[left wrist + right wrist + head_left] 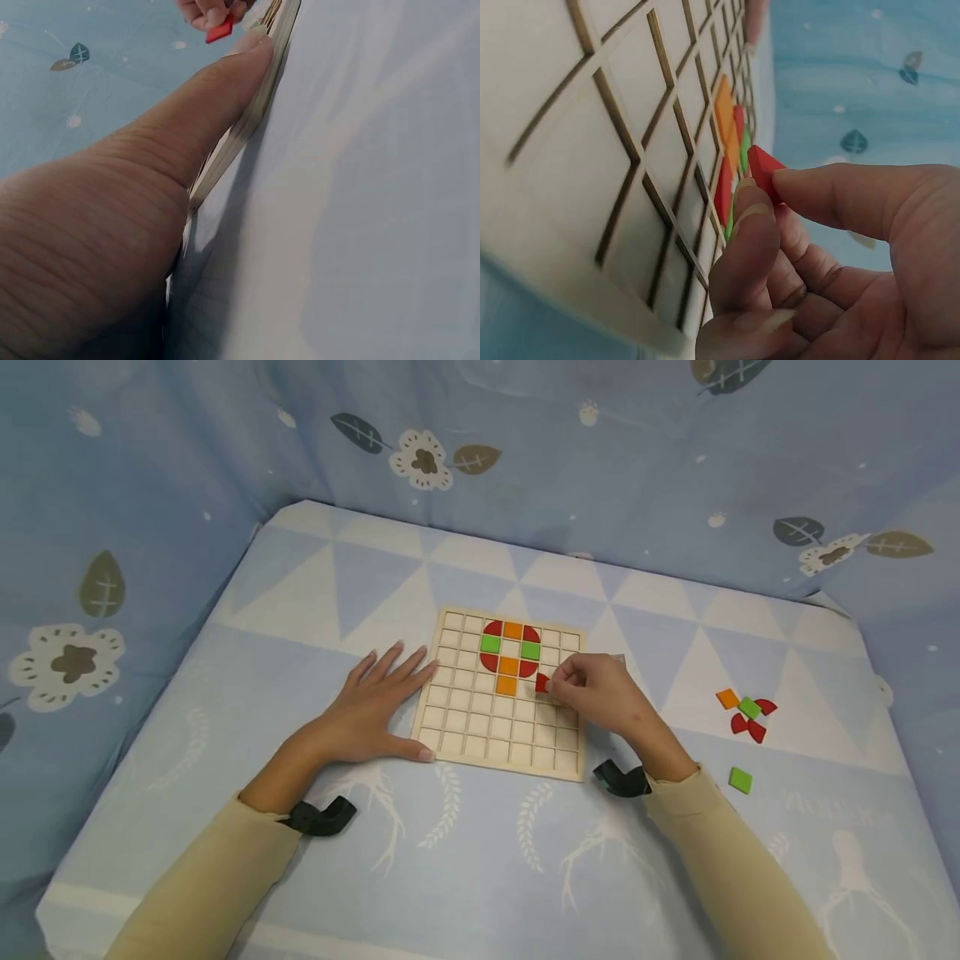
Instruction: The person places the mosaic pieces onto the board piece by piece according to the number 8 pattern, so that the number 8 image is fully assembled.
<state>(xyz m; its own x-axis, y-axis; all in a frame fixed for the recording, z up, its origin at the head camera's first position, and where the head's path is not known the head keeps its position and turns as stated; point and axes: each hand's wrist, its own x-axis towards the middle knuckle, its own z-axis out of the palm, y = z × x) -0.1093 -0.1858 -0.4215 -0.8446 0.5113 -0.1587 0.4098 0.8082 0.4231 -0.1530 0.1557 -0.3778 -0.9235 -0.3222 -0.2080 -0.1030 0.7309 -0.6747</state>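
While the left hand (375, 706) lies flat, the right hand (600, 693) works over the board (480, 727).

Board: a wooden grid tray on the blue cloth (525, 860), its cells sized to seat one tile each.

Left hand: fingers spread and straight, palm down on the cloth at the board's left edge; the thumb (225, 82) presses against the board's near rim, apparently to keep it from sliding.

Right hand: thumb and forefinger pinch a red tile (542, 683), the other fingers curled under, a fingertip hold that leaves the tile's edges free.

Red tile: held just above the board, right of the lower orange tile (506, 685) and below the pattern (510, 649); whether it touches the board cannot be told.

Pattern: red, orange and green tiles ringed in the board's upper middle cells.

Spare tiles (746, 714): a small cluster well right of the board, with one green tile (740, 779) lying apart, all within the right hand's reach.
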